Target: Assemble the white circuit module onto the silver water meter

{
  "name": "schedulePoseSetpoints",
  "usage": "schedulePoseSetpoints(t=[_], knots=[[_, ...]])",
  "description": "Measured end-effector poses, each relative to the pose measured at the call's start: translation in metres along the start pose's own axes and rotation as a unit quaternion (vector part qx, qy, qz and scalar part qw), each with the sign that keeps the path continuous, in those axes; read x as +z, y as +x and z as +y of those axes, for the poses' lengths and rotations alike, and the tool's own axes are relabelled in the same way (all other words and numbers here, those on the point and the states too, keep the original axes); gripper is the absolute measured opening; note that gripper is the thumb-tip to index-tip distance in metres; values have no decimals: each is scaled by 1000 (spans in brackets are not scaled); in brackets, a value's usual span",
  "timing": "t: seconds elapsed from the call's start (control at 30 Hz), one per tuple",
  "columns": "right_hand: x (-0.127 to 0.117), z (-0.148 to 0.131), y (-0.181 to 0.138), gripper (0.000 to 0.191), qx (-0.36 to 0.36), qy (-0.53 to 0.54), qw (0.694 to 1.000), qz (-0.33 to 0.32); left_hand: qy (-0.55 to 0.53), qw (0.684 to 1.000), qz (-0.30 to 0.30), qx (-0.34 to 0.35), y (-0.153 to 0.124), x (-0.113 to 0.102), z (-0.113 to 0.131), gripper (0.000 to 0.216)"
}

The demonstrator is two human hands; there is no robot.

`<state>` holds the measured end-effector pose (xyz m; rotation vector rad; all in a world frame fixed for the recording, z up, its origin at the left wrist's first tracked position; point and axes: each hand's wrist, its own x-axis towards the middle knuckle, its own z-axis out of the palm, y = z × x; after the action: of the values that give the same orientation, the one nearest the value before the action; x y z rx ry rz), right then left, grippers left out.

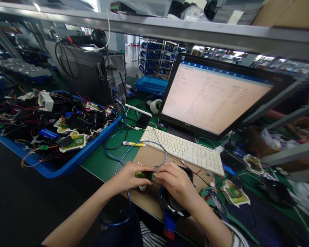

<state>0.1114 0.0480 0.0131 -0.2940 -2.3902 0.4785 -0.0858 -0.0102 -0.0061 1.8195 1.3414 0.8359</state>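
Note:
My left hand point(130, 177) is closed, thumb and fingers gripping a small dark electronic part point(147, 175) with a yellow-green edge. Opposite it, my right hand point(179, 184) pinches at the part's right side, where the blue cable point(166, 153) runs down into the fingertips. The fingers cover the plug end, so I cannot tell whether it sits in the part. Beneath my right hand lies a round black device with a blue, red-tipped handle point(170, 223), partly hidden by the wrist. Brown cardboard point(148, 156) lies under both hands.
A blue tray point(57, 172) heaped with wired parts stands at left. Behind the hands are a white keyboard point(182, 145), a monitor point(211, 92) and a yellow-white marker point(134, 144). Green-handled pliers point(228, 216) and an open circuit-board housing point(235, 193) lie at right. A shelf point(154, 25) crosses overhead.

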Motion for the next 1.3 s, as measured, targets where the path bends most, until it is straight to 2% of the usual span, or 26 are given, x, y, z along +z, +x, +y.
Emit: schedulePoseSetpoints(t=[0.2, 0.43, 0.6, 0.77, 0.97, 1.13, 1.3], knots=[[-3, 0, 2, 18, -5, -65, 997, -31, 17, 1000, -5, -18, -1, -1, 11, 38], [2, -1, 2, 16, 26, -63, 998, -14, 106, 994, 31, -14, 1, 6, 16, 35], [-3, -4, 0, 20, 49, -3, 998, -26, 100, 994, 48, -8, 0, 2, 17, 36], [-8, -7, -1, 11, 149, 43, 987, 41, 123, 991, 52, 10, -1, -1, 26, 33], [-7, -10, -3, 12, 133, 49, 989, 42, 145, 987, 66, 38, -1, 6, 30, 30], [-8, -9, 1, 9, 178, 64, 980, 70, 172, 979, 83, 66, -2, 8, 30, 32], [-16, -6, 2, 8, 184, 68, 980, 35, 196, 978, 56, 43, 3, 8, 33, 34]])
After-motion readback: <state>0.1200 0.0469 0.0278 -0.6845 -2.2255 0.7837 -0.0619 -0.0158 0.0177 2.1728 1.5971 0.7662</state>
